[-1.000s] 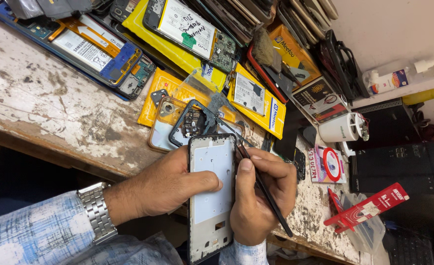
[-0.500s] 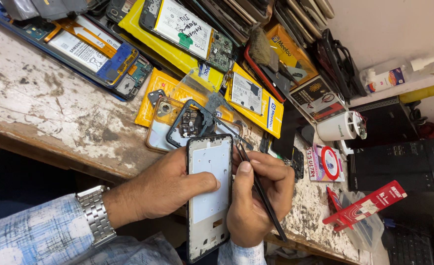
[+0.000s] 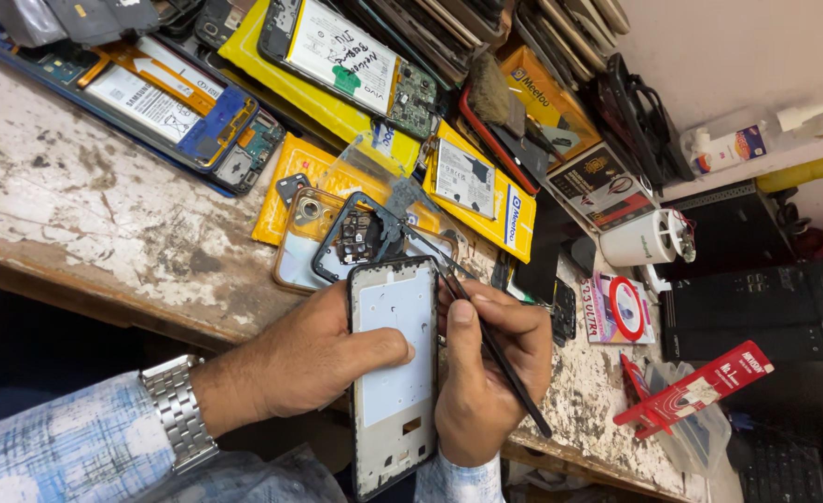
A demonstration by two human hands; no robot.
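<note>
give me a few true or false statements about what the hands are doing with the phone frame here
1. The left hand holds the phone frame, thumb across its pale inner plate. True.
2. The right hand is empty. False: it grips black tweezers like a pen.
3. A metal wristwatch sits on the left wrist. True.
4. The tweezers' tips point at the frame's bottom edge. False: they reach toward its upper right corner.
5. The frame lies flat on the worn table. False: the hands hold it at the table's front edge.
</note>
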